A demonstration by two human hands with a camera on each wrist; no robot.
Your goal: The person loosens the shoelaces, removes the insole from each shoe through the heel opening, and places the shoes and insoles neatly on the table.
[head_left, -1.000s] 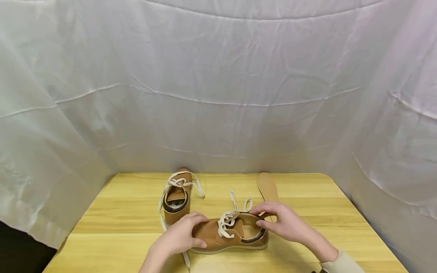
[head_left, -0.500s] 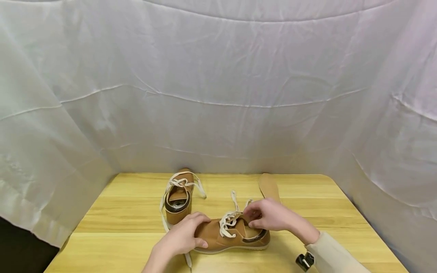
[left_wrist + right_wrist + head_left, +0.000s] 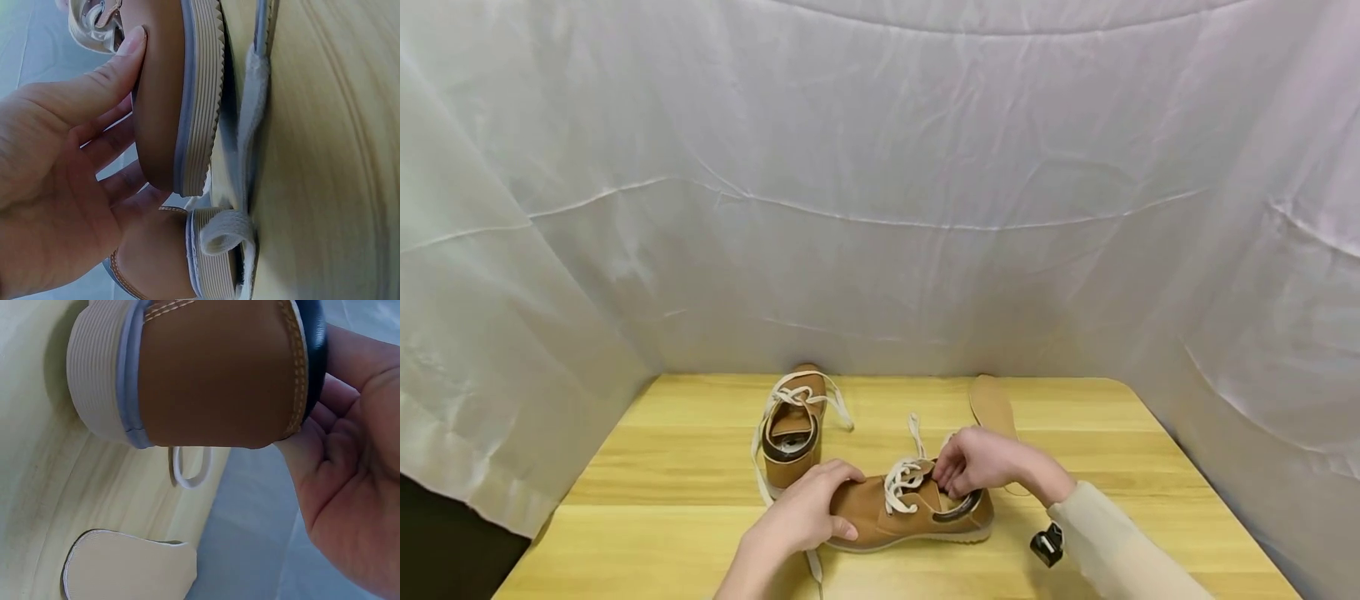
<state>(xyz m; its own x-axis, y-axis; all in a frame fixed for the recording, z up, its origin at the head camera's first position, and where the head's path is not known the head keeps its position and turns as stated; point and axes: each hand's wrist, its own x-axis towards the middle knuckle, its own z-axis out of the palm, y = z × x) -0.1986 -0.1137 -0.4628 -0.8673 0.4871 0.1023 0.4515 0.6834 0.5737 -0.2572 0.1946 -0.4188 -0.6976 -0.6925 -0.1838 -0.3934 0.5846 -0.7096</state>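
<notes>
A brown lace-up shoe with white laces lies crosswise near the table's front, toe to the left. My left hand grips its toe, thumb on the near side; in the left wrist view the thumb presses the brown upper. My right hand reaches with bent fingers into the shoe's opening. Behind the dark padded collar, its fingertips are hidden, so I cannot tell whether they pinch anything. A tan lining or insole shows inside below them.
A matching brown shoe stands behind my left hand, its loose lace trailing forward over the wooden table. A tan insole lies at the back right, partly behind my right hand. Pale cloth surrounds the table's back and sides.
My right hand has moved left from the heel collar and deeper into the opening, its fingers now more bent. The left hand keeps its hold on the toe.
</notes>
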